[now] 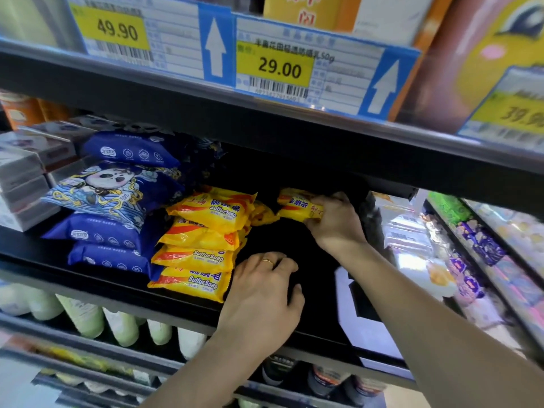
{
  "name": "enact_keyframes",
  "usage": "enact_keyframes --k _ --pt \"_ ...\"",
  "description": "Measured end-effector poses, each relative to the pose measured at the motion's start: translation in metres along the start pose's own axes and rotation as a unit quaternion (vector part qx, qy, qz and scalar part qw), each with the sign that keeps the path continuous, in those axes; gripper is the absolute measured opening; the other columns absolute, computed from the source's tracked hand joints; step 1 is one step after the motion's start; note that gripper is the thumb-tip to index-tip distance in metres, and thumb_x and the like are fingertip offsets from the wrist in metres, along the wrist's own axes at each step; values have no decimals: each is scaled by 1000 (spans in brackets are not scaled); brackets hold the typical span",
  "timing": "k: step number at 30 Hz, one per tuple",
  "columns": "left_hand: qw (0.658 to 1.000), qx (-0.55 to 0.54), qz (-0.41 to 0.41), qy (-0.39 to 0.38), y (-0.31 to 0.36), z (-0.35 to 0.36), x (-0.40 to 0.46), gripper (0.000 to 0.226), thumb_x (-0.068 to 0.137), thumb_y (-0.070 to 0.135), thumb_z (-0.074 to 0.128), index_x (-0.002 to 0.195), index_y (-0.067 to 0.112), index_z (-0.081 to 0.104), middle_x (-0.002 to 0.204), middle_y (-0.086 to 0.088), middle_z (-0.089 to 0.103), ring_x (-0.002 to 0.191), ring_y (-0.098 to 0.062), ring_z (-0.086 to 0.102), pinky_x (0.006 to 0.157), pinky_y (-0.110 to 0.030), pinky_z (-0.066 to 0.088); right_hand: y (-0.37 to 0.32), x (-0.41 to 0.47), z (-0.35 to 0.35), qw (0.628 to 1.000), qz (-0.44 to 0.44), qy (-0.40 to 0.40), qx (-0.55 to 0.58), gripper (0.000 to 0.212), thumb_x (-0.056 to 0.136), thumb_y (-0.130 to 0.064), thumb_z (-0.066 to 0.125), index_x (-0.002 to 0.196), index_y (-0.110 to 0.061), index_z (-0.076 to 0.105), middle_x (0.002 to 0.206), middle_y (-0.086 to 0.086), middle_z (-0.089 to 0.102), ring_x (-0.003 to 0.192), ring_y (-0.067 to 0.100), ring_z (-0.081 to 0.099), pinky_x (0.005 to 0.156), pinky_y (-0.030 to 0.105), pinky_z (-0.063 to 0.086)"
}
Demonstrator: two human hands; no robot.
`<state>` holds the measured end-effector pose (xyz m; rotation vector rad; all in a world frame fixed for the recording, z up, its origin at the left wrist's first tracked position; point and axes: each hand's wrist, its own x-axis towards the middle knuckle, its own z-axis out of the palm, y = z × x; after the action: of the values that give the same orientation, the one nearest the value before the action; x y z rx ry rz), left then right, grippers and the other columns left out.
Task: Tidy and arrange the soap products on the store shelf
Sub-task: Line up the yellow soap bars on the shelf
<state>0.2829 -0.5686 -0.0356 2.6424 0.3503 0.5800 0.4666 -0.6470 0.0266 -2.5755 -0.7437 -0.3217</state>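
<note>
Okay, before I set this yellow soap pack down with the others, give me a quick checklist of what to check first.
1. Right hand grips the loose yellow plastic soap pack: ok.
2. Bare black shelf beside the stack of yellow sulfur soap packs: ok.
3. Left hand rests next to the stack, not steadying it: not ok.
4. Stack edges aligned: not ok, packs fan out.
5. Held pack's label facing forward: not ok, print appears upside down.
6. More packs behind the stack: cannot tell.

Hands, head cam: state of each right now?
Left hand: open, resting on the black shelf beside the yellow soap stack, holding nothing.
Right hand: grips a yellow soap packet.
</note>
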Motion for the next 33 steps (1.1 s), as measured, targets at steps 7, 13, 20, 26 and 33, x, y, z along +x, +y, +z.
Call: enact_keyframes --k 7,13,20,26,33 --pt "1000 -10 9 8 1 -4 0 37 97 46 50 132 36 59 136 15 57 130 -13 45 112 -31 36 3 -14 -1 998 43 39 15 43 89 -25 75 131 -22 68 135 11 54 112 34 65 90 33 50" --pt "998 -60 -3 18 2 -8 0 34 101 38 52 133 32 58 131 11 62 125 -14 52 108 -32 42 0 -34 -10 991 83 61 84 37 90 -26 72 127 -26 70 128 8 58 107 28 64 84 22 40" --pt "941 -324 -91 30 2 -19 2 67 98 66 44 156 36 30 132 26 56 113 16 55 91 -14 44 -2 -103 -23 980 8 68 185 47 88 -15 79 132 -26 68 125 -6 49 105 17 63 99 31 52" --pt "896 -427 -122 -2 2 -26 4 71 82 72 65 144 38 51 116 21 70 100 3 70 85 -20 55 2 -148 -25 970 -88 88 208 54 86 -1 78 132 -27 68 129 -15 48 120 1 54 97 10 43" --pt "860 -495 -122 -14 6 -25 1 29 92 31 76 119 27 68 107 16 76 97 -12 76 76 -27 63 3 -161 -34 962 -88 92 240 65 82 -3 82 135 -36 63 142 -17 43 128 6 53 93 7 45"
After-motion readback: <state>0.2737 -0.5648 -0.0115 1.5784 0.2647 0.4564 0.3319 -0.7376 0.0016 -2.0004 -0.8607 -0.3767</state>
